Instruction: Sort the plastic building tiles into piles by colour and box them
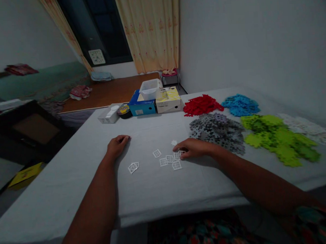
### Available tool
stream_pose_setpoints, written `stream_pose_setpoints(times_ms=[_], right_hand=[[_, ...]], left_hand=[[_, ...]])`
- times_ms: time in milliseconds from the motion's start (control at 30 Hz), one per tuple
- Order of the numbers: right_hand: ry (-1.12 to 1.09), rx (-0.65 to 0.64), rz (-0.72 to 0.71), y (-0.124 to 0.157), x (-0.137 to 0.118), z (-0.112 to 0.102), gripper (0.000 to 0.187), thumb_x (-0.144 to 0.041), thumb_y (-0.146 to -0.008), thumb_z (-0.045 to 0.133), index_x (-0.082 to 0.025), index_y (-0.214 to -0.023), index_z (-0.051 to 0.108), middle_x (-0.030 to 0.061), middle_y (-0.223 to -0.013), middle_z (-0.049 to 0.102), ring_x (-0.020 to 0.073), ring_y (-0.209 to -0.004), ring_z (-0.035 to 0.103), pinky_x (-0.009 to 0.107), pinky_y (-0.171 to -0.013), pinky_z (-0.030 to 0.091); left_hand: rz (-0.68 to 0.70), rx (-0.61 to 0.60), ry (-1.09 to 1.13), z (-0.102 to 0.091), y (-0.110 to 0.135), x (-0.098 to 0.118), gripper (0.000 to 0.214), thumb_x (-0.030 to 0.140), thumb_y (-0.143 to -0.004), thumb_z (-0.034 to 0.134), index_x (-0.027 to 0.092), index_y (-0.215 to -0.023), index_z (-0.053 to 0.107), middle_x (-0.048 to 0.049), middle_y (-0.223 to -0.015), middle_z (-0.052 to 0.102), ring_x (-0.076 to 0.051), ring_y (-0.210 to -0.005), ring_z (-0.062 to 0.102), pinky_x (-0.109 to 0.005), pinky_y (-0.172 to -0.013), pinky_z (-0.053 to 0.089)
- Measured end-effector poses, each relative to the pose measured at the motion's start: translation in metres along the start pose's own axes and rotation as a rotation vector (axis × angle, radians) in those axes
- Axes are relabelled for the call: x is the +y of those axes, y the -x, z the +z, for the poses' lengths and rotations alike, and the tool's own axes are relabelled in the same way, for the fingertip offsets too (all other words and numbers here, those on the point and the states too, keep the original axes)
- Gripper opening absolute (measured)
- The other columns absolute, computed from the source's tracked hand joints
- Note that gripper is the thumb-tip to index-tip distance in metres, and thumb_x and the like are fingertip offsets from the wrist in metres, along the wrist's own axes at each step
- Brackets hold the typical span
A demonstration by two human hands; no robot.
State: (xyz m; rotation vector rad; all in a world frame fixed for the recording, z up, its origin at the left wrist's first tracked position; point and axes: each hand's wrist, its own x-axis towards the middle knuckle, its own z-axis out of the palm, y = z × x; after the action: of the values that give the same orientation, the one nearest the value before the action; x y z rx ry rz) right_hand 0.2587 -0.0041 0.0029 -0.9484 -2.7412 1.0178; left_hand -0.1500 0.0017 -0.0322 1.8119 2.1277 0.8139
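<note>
My left hand [117, 147] rests on the white-covered table with its fingers curled and the thumb against them; anything inside is hidden. In front of it lie two overlapping white window-shaped lattice pieces [133, 168]. My right hand [193, 148] has thumb and forefinger at a small white window-shaped piece [181, 153], partly hidden by the fingers. Close by, several similar pieces [164, 162] lie flat, some overlapping. Another white window piece [156, 153] sits apart, farther left. Just beyond my right fingertips is a white flower-shaped piece [174, 142].
Heaps of grey pieces [217, 132], red pieces [202, 104], blue pieces [241, 104], lime-green pieces [281, 138] and white pieces [305, 126] cover the table's right side. At the back stand a blue box [143, 109], a yellow-white box [168, 104], a clear tub [150, 89] and tape [124, 112].
</note>
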Motion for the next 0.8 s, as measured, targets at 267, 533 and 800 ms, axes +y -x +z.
stream_pose_setpoints(times_ms=[267,533,800], right_hand=[[0.091,-0.007,0.023,-0.001,-0.007,0.001,0.049,-0.026,-0.081,0.072,-0.023,-0.129,0.064,0.0075,-0.109,0.072,0.0201,-0.095,0.065,0.026,-0.078,0.044],[0.234,0.039,0.033,0.002,-0.014,0.002,0.047,-0.032,-0.08,0.073,-0.024,-0.125,0.063,0.0051,-0.1,0.072,0.0208,-0.088,0.064,0.026,-0.069,0.04],[0.27,0.168,0.023,0.007,-0.021,0.0,0.023,-0.038,-0.08,0.074,-0.021,-0.095,0.071,0.0033,-0.094,0.072,0.0193,-0.084,0.064,0.024,-0.06,0.034]], left_hand=[[-0.045,-0.02,-0.061,-0.004,-0.003,-0.001,0.049,0.056,-0.082,0.048,0.022,-0.105,0.075,-0.0059,-0.109,0.076,-0.026,-0.104,0.067,-0.03,-0.085,0.05],[-0.047,-0.04,-0.083,-0.007,-0.006,-0.005,0.051,0.059,-0.081,0.047,0.022,-0.105,0.074,-0.0073,-0.113,0.075,-0.028,-0.106,0.067,-0.034,-0.092,0.049],[-0.048,-0.024,-0.02,-0.011,-0.006,-0.001,0.049,0.06,-0.077,0.051,0.023,-0.099,0.075,-0.0056,-0.108,0.076,-0.028,-0.104,0.068,-0.035,-0.092,0.051]])
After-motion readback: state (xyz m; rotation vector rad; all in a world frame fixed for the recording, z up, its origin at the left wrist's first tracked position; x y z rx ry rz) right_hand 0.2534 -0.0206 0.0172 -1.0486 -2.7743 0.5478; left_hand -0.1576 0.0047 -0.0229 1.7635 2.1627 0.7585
